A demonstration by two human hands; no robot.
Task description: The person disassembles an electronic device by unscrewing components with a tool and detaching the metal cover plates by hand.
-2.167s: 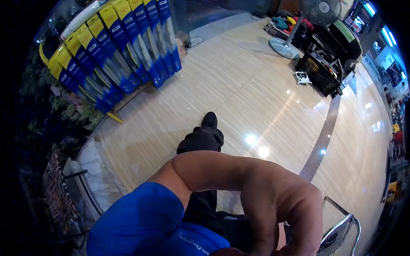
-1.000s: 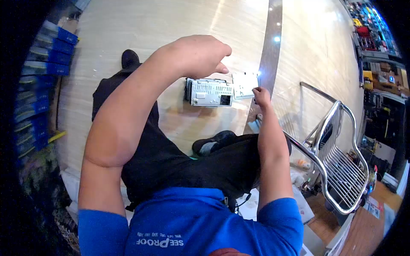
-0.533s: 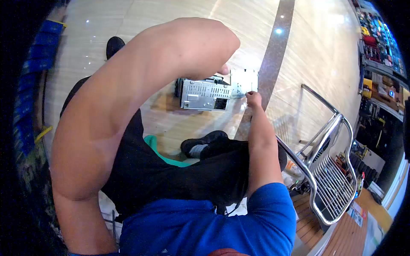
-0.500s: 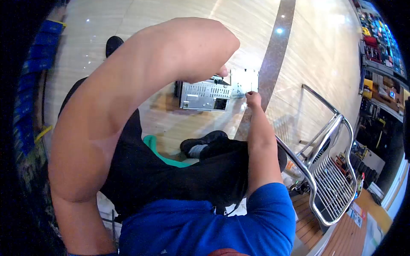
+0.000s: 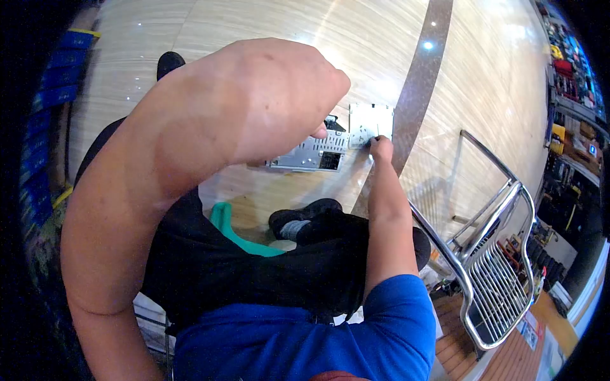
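Observation:
A silver metal box with slotted vents (image 5: 305,157), like a car stereo unit, lies on the floor in front of me. A black socket (image 5: 330,160) shows at its near right corner. Against its right side lies a flat metal plate (image 5: 370,119). My left hand (image 5: 305,95) reaches over the box from the left. One fingertip shows by a black part (image 5: 332,122) on top of the box; the other fingers are hidden behind the hand. Fingers closed, my right hand (image 5: 382,149) is at the plate's near edge, pinching a thin dark screwdriver-like tool (image 5: 378,130).
A chrome-framed chair (image 5: 499,279) stands at the right. Blue bins (image 5: 63,76) line the left side. Near my shoe (image 5: 305,216) is a curved green thing (image 5: 241,238), partly under my legs. Shelves with goods (image 5: 565,70) run along the far right.
My left hand has come lower and slightly left over the box, covering more of its left part. My right hand stays by the plate. The whole view has shifted slightly.

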